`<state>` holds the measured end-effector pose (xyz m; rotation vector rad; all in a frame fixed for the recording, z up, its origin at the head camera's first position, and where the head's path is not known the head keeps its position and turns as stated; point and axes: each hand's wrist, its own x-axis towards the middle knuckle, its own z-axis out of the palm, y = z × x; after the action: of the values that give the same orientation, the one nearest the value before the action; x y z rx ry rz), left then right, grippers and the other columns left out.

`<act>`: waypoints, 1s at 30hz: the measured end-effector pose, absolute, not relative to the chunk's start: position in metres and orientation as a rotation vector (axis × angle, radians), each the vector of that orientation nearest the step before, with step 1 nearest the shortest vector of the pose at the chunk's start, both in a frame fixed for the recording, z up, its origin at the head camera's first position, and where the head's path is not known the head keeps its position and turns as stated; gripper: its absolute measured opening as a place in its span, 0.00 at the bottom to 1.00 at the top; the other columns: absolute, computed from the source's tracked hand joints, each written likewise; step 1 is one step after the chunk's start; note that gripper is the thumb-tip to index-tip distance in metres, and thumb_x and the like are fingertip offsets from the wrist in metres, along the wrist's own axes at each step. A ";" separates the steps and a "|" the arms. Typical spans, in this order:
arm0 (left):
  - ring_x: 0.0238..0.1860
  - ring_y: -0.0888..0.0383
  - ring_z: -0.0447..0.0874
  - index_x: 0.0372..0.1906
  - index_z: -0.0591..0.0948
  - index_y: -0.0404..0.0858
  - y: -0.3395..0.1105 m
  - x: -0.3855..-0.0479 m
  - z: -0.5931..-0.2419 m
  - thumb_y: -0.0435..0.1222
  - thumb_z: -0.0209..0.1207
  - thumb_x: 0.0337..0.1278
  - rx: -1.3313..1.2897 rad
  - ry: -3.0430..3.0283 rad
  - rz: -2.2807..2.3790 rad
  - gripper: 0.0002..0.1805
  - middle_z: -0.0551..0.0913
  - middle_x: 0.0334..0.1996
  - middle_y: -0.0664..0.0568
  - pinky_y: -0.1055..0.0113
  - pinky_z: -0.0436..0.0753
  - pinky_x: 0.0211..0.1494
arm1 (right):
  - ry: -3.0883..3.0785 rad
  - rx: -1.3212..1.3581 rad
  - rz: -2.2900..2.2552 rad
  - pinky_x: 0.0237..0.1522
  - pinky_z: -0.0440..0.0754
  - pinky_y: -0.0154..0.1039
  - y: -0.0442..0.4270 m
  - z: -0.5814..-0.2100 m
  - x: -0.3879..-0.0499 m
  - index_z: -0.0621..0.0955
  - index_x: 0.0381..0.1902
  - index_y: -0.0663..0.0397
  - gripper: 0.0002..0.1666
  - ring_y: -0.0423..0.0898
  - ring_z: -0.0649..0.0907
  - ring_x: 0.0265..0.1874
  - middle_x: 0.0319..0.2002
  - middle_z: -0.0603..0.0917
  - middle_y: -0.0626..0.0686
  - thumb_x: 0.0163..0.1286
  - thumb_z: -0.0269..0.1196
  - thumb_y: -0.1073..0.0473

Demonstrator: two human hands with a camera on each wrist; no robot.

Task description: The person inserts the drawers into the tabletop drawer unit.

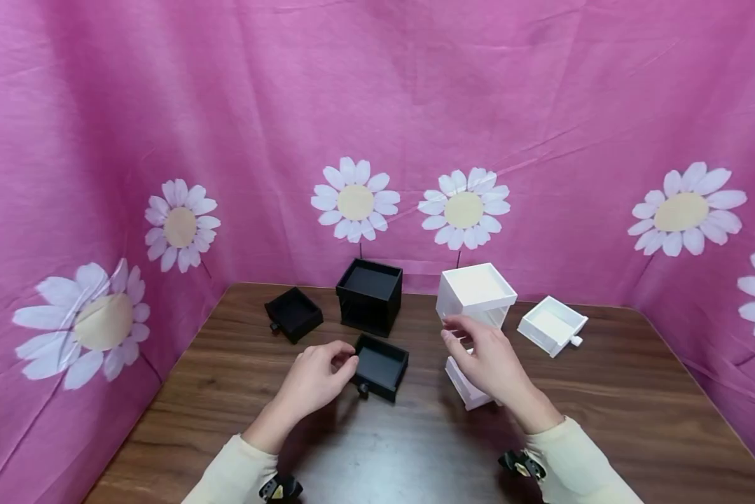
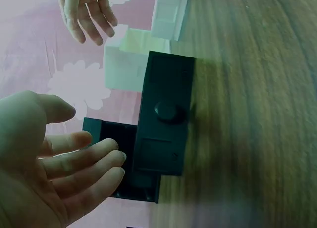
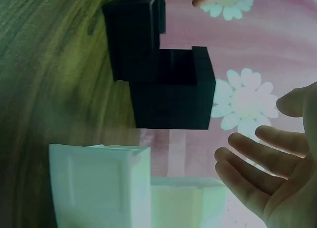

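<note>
Left hand [image 1: 317,376] and right hand [image 1: 489,355] are hovering apart, gripping nothing, black drawer [image 1: 380,367] lying in front of black box [image 1: 370,285], white drawer [image 1: 463,390] to its front right; level grips are probably working best.

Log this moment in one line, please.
left hand: holds nothing, near front black drawer | right hand: holds nothing, near front white drawer | black box, white box: behind those drawers

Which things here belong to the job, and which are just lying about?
Probably the job:
near black drawer, by left hand
near white drawer, below right hand
far black drawer
far white drawer
black box
white box

Just surroundings:
table
flowered cloth
</note>
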<state>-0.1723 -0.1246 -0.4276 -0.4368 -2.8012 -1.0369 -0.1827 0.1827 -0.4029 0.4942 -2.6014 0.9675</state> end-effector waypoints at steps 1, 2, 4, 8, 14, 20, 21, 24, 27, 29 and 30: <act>0.36 0.64 0.89 0.50 0.90 0.38 -0.126 -0.173 -0.429 0.39 0.65 0.74 -0.440 -2.809 -1.051 0.11 0.93 0.38 0.56 0.60 0.87 0.46 | -2.607 0.494 0.975 0.48 0.90 0.56 0.183 -0.405 -0.184 0.86 0.59 0.61 0.17 0.54 0.92 0.47 0.48 0.93 0.58 0.78 0.65 0.59; 0.36 0.64 0.89 0.50 0.90 0.39 -0.128 -0.173 -0.429 0.39 0.65 0.74 -0.442 -2.819 -1.069 0.10 0.93 0.38 0.56 0.61 0.87 0.46 | -2.613 0.491 0.984 0.49 0.90 0.56 0.182 -0.406 -0.185 0.86 0.60 0.61 0.17 0.54 0.92 0.48 0.49 0.93 0.58 0.78 0.65 0.59; 0.38 0.64 0.88 0.50 0.90 0.39 -0.131 -0.173 -0.431 0.40 0.65 0.74 -0.447 -2.841 -1.116 0.11 0.92 0.39 0.56 0.62 0.86 0.46 | -2.622 0.486 1.009 0.50 0.90 0.56 0.181 -0.408 -0.188 0.86 0.60 0.60 0.17 0.54 0.91 0.49 0.50 0.93 0.58 0.78 0.65 0.60; 0.41 0.63 0.87 0.50 0.90 0.40 -0.137 -0.173 -0.433 0.41 0.64 0.75 -0.443 -2.878 -1.245 0.10 0.91 0.39 0.57 0.64 0.85 0.48 | -2.630 0.496 1.095 0.53 0.91 0.55 0.176 -0.409 -0.193 0.85 0.62 0.60 0.18 0.54 0.91 0.51 0.52 0.92 0.58 0.79 0.65 0.60; 0.40 0.62 0.85 0.47 0.90 0.40 -0.143 -0.173 -0.439 0.40 0.65 0.75 -0.448 -2.904 -1.374 0.09 0.91 0.39 0.56 0.68 0.83 0.45 | -2.604 0.544 1.134 0.55 0.89 0.57 0.168 -0.406 -0.201 0.85 0.61 0.62 0.17 0.53 0.91 0.50 0.51 0.92 0.58 0.80 0.64 0.62; 0.38 0.62 0.84 0.47 0.90 0.39 -0.148 -0.173 -0.443 0.40 0.65 0.74 -0.430 -2.934 -1.463 0.09 0.90 0.38 0.54 0.68 0.83 0.43 | -2.600 0.545 1.164 0.58 0.88 0.56 0.162 -0.403 -0.213 0.85 0.60 0.63 0.16 0.55 0.91 0.52 0.52 0.92 0.60 0.80 0.63 0.62; 0.38 0.62 0.84 0.47 0.90 0.39 -0.149 -0.173 -0.444 0.40 0.65 0.74 -0.426 -2.940 -1.485 0.09 0.90 0.38 0.54 0.69 0.82 0.42 | -2.607 0.539 1.163 0.58 0.88 0.57 0.161 -0.403 -0.215 0.85 0.60 0.63 0.17 0.55 0.91 0.52 0.52 0.92 0.60 0.80 0.63 0.62; 0.35 0.60 0.86 0.47 0.89 0.36 -0.150 -0.172 -0.449 0.39 0.65 0.74 -0.431 -2.947 -1.559 0.10 0.90 0.36 0.52 0.69 0.83 0.39 | -2.629 0.513 1.162 0.59 0.88 0.57 0.160 -0.406 -0.220 0.85 0.61 0.63 0.17 0.56 0.90 0.53 0.52 0.92 0.60 0.80 0.62 0.61; 0.33 0.58 0.88 0.47 0.89 0.34 -0.150 -0.172 -0.456 0.38 0.66 0.73 -0.436 -2.929 -1.644 0.11 0.90 0.34 0.50 0.69 0.83 0.37 | -2.642 0.487 1.171 0.58 0.88 0.58 0.159 -0.409 -0.225 0.85 0.61 0.62 0.17 0.57 0.90 0.53 0.53 0.92 0.61 0.80 0.62 0.61; 0.31 0.57 0.89 0.46 0.89 0.32 -0.149 -0.172 -0.460 0.37 0.66 0.73 -0.437 -2.906 -1.692 0.11 0.90 0.34 0.49 0.70 0.83 0.35 | -2.643 0.474 1.180 0.58 0.88 0.58 0.157 -0.411 -0.228 0.85 0.62 0.62 0.18 0.57 0.90 0.53 0.54 0.91 0.61 0.80 0.63 0.61; 0.31 0.57 0.89 0.46 0.89 0.31 -0.149 -0.172 -0.462 0.36 0.66 0.72 -0.432 -2.894 -1.711 0.11 0.91 0.34 0.48 0.70 0.84 0.35 | -2.642 0.471 1.186 0.58 0.88 0.58 0.156 -0.412 -0.230 0.85 0.62 0.61 0.18 0.57 0.90 0.53 0.54 0.91 0.61 0.80 0.63 0.60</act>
<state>-0.1720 -0.1491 -0.4617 -0.4323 -2.8939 -1.7107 -0.2301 0.1561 -0.4119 0.4710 -2.6423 1.1862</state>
